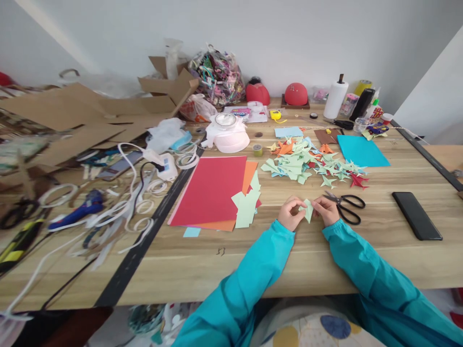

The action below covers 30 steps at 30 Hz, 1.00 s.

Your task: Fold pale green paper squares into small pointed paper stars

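Between my two hands is a small folded piece of pale green paper [308,211]. My left hand [290,213] pinches its left side, and my right hand [325,210] grips its right edge. Black-handled scissors [347,208] lie just right of my right hand, blades toward it. Beyond my hands spreads a pile of folded paper pieces [298,161], mostly pale green, with some orange, blue and red. Cut pale green paper pieces [247,208] lie left of my left hand, partly over a stack of sheets topped with red paper [213,190].
A black phone [417,215] lies at right, a blue paper sheet [363,150] behind it. Cables, a power strip [167,166] and a blue glue gun [79,209] crowd the left. An opened cardboard box [119,108], a pink cap [227,135] and a paper roll [335,99] stand farther back.
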Tool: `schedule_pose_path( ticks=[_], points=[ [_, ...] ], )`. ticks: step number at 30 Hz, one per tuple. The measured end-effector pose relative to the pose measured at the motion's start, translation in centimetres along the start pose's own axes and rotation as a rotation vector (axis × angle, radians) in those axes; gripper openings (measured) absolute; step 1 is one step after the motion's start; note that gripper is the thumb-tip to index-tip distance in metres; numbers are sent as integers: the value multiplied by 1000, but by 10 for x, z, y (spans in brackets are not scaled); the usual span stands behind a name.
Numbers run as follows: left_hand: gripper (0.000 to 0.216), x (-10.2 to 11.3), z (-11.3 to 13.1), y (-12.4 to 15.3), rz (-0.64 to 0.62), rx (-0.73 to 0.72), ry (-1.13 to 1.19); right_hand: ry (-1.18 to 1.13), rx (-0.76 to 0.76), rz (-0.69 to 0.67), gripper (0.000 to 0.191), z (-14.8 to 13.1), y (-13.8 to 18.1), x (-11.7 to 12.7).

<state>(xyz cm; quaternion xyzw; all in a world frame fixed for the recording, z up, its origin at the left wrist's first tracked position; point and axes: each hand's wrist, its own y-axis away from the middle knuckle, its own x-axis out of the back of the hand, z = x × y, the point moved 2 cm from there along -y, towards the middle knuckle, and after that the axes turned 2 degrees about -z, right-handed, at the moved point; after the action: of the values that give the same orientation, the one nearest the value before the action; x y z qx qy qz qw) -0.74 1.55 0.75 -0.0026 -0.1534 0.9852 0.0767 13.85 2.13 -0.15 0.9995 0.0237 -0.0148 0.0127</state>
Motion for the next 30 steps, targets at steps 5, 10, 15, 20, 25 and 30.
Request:
schedule_pose_path(
  ticks=[5,10,15,20,25,30],
  points=[
    [12,0,4,2,-32,-68,-114,41,-17,-73,38,-1,0,-2],
    [13,-4,7,4,-69,-97,-135,71,-34,-93,40,0,-1,-2],
    [16,-4,8,4,-44,-96,-144,43,-57,-99,38,-3,0,-3],
    [21,-3,6,4,8,-163,-210,-2,-74,-109,37,-2,-1,-2],
    [22,-3,4,6,38,-332,-331,-19,-75,-118,33,0,-2,0],
    [20,-2,7,6,56,-381,-368,-19,-80,-137,22,0,-2,0]
  ],
)
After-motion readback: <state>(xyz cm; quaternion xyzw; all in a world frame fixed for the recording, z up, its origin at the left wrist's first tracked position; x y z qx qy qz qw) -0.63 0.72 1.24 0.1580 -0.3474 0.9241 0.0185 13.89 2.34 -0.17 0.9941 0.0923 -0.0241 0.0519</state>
